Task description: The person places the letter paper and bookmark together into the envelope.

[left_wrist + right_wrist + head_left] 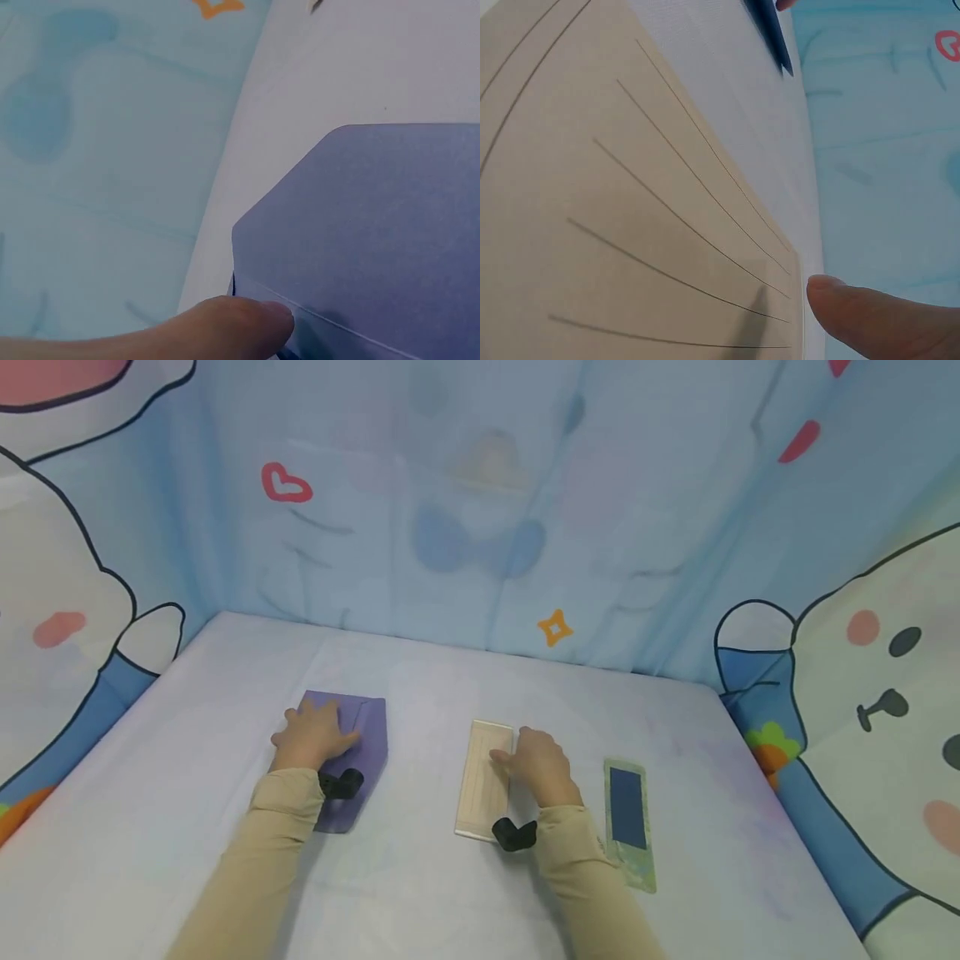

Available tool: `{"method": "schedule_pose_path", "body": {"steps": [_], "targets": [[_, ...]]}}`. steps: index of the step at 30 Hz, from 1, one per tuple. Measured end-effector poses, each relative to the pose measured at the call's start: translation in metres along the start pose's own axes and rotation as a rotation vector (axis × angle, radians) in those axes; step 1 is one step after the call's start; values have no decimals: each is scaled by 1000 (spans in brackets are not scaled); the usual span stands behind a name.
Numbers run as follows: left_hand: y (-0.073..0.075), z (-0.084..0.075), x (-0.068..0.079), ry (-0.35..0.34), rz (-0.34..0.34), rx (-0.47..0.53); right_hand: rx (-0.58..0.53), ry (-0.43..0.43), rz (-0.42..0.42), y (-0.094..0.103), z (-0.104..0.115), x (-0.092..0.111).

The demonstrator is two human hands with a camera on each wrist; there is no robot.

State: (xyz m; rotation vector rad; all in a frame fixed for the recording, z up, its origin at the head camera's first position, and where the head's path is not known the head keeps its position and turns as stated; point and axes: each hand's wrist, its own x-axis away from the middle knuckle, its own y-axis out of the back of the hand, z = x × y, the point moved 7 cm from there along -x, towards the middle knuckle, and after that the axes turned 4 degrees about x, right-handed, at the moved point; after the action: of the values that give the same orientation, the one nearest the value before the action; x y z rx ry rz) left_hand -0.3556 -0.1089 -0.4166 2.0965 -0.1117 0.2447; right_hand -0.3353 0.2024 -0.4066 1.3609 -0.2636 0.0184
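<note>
On the left of the table lies a purple envelope point(371, 739). My left hand point(309, 735) rests over its upper left part with fingers spread. In the left wrist view, the thumb point(259, 326) is on the envelope point(367, 232) beside a crease line. A beige sheet or pad of lined paper point(482, 781) lies at the middle. My right hand point(542, 764) is over its right edge, thumb extended across the paper and fingers loosely bent beyond the edge. The right wrist view has the ruled lines of the paper point(630, 232) up close, with the thumb point(877, 315) near its end edge.
A slim green-patterned packet with a dark blue panel point(627, 808) lies right of the paper, close to the right sleeve point(588, 877). The white tablecloth point(420, 885) meets a blue cartoon curtain point(360, 585) at the back. Black wrist cameras point(515, 835) are strapped to both wrists.
</note>
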Motion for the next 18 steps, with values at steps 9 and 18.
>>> {"method": "schedule_pose_path", "body": {"steps": [9,18], "targets": [[1,6,3,1,-20,-24,-12,-32,-20,-15,3,2],[3,3,2,3,-14,-20,-54,-23,-85,-18,4,3]]}}
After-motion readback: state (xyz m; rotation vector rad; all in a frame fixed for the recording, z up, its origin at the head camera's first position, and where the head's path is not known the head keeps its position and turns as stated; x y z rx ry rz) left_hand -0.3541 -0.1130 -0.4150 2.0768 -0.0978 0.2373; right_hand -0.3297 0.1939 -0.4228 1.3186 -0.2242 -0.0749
